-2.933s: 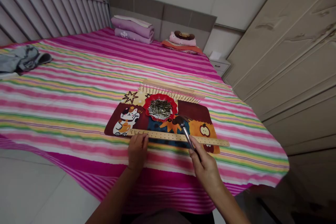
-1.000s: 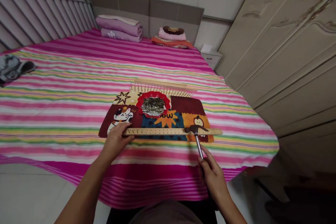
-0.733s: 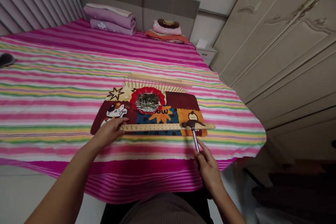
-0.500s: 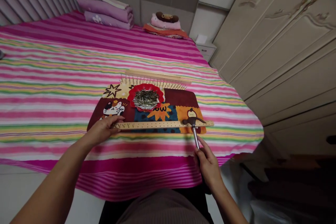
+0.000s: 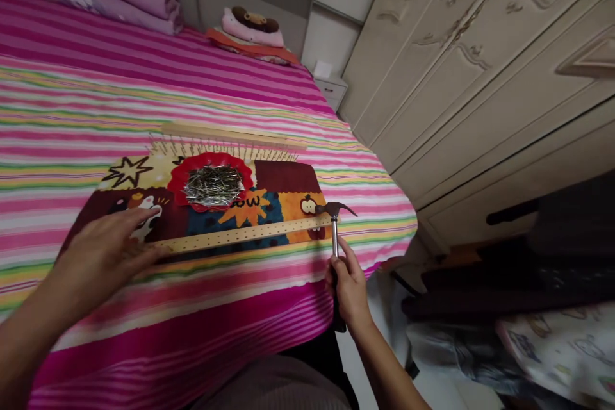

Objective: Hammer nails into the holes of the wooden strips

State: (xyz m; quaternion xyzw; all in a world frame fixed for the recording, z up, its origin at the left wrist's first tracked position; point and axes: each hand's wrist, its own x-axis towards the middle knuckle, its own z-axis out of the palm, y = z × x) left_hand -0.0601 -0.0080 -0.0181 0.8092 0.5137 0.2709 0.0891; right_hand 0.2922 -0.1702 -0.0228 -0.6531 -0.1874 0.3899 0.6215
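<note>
My right hand [image 5: 348, 282] grips a claw hammer [image 5: 335, 237] by its handle. The dark hammer head is up, over or near the right end of a long wooden strip [image 5: 240, 235] with rows of small holes. Fingers stretched and thumb apart, my left hand [image 5: 108, 246] is over the strip's left end and hides it; whether it touches the wood I cannot tell. Beneath the strip lies a patterned cushion or mat [image 5: 288, 177]. A red scalloped dish [image 5: 179, 182] on it holds a heap of nails [image 5: 214, 184].
Behind the dish lie wooden strips [image 5: 225, 134] with many nails standing in them. All rests on a striped bed cover [image 5: 365, 186]. Folded purple bedding [image 5: 110, 3] and a small folded stack [image 5: 254, 32] are at the back. A wardrobe [image 5: 461, 77] stands right.
The view has swung to the right. My left hand has lifted off its hold on the strip's left end and its fingers have spread. The hammer stays in my right hand.
</note>
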